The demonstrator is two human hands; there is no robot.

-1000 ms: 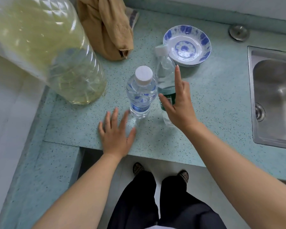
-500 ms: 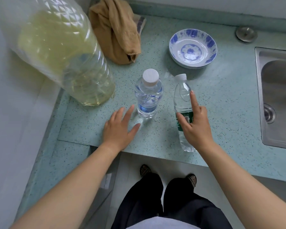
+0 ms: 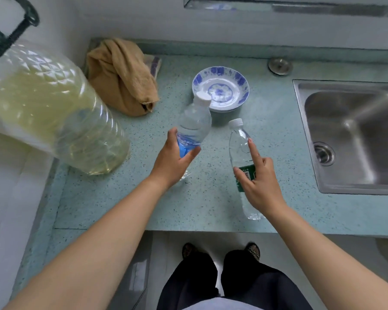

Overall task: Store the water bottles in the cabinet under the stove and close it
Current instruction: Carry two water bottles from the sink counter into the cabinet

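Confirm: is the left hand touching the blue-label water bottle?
Touching. The head view shows the left hand wrapped round the blue-label water bottle, with the thumb on one side of the label, fingers on the other, and no gap.

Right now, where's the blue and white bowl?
Head view: the bowl sits at the counter's back, between the brown cloth on its left and the sink.

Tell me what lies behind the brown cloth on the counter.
A flat pale item with purple stripes shows past the brown cloth, near the wall. The cloth covers most of it, so I cannot tell what it is.
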